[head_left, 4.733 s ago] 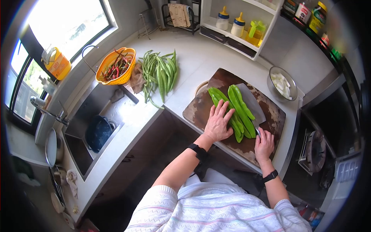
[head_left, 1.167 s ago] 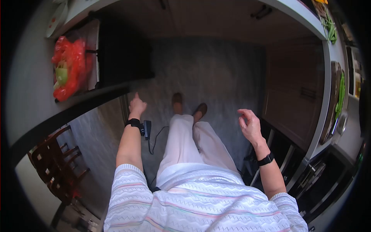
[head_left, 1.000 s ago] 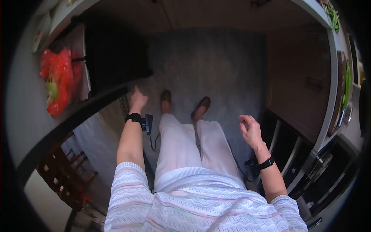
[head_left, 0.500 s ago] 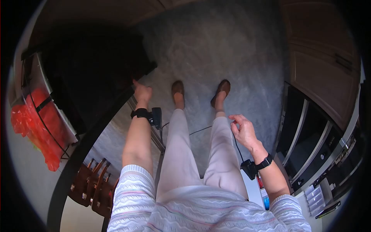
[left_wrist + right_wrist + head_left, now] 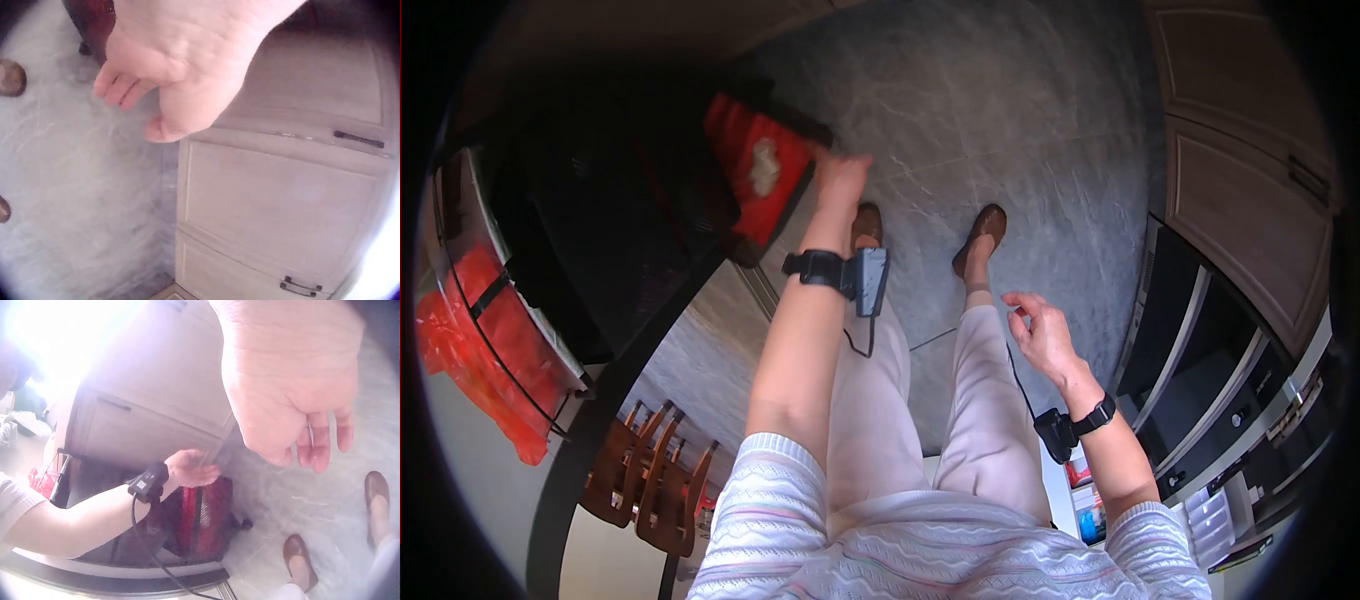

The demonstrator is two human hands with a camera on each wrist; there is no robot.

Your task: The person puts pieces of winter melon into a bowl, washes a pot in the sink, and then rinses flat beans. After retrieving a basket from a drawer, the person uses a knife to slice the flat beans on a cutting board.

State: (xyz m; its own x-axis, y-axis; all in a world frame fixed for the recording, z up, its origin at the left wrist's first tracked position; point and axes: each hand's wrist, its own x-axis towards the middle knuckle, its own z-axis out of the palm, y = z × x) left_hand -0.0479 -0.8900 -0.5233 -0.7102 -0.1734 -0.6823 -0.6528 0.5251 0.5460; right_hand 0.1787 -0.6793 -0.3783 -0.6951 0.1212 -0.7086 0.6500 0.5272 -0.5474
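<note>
My left hand (image 5: 840, 185) is beside the outer edge of a red, dark-edged object (image 5: 750, 150) with a whitish patch on it. Nothing shows in its fingers; whether they touch the edge cannot be told. In the left wrist view the hand (image 5: 181, 75) has slightly bent fingers, a dark red surface (image 5: 94, 25) behind them. The right wrist view has the left hand (image 5: 190, 469) at the top of the red and black object (image 5: 201, 519). My right hand (image 5: 1040, 335) hangs over the floor by the right leg, fingers loosely bent and holding nothing, as in the right wrist view (image 5: 300, 394).
A red plastic bag (image 5: 500, 350) lies at the far left behind a black cord. Brown chairs (image 5: 650, 490) stand at lower left. Cabinets (image 5: 1240, 200) and a dark rack with metal bars (image 5: 1190, 350) line the right. Grey floor (image 5: 990, 100) lies ahead of the brown shoes (image 5: 982, 240).
The view has turned from the counter, peppers and cutting board down to the floor. Both hands have left the board. Since half a second ago, the left hand has moved forward and right, and more red shows.
</note>
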